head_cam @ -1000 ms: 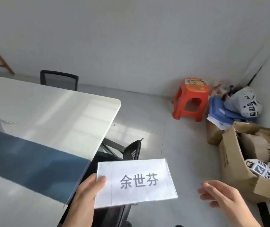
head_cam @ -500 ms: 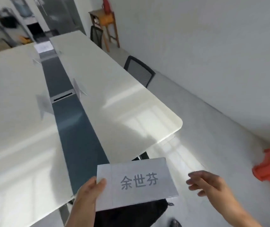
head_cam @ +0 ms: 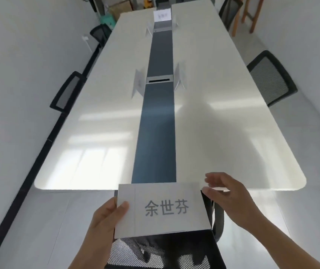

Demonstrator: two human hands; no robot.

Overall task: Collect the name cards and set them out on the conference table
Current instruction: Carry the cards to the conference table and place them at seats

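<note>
The left hand (head_cam: 106,216) grips the name card (head_cam: 167,208) at its left edge, thumb pressed on the printed face and the other fingers hidden behind the sheet. The name card is held in the air, face toward the camera. It bears three dark printed characters at its centre and a thin vertical line near its left side. It hangs just short of the near end of the conference table (head_cam: 223,133), above the mesh back of the near chair (head_cam: 165,253). The right hand (head_cam: 228,195) holds nothing. Its fingers are loosely curled and spread, with the fingertips just beside the card's upper right corner; contact with the card cannot be confirmed. The conference table is long and white, with a dark centre strip (head_cam: 155,133) running its length and a metal cable slot (head_cam: 159,80) set across the strip. The left folded card (head_cam: 138,82) and the right folded card (head_cam: 179,77) stand upright on either side of that slot. Two smaller folded cards (head_cam: 149,29) stand likewise at a second slot farther along. A flat white sheet (head_cam: 162,15) lies on the strip at the far end, its print too small to read. The left side chair (head_cam: 68,92) and the right side chair (head_cam: 270,78) stand beside the long edges of the table.
</note>
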